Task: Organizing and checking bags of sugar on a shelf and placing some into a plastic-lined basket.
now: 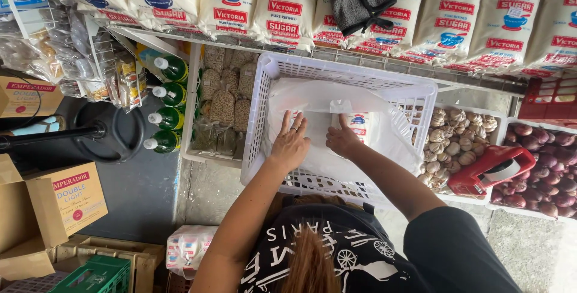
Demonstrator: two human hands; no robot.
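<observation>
Left hand (290,144) flat and open, right hand (342,140) pinching the white plastic bag (318,103) directly beneath both, inside the white crate (415,91).

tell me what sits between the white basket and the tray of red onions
In the head view, a tray of garlic bulbs lies between the white basket and the red onions, with a red tape dispenser resting across its near edge.
</observation>
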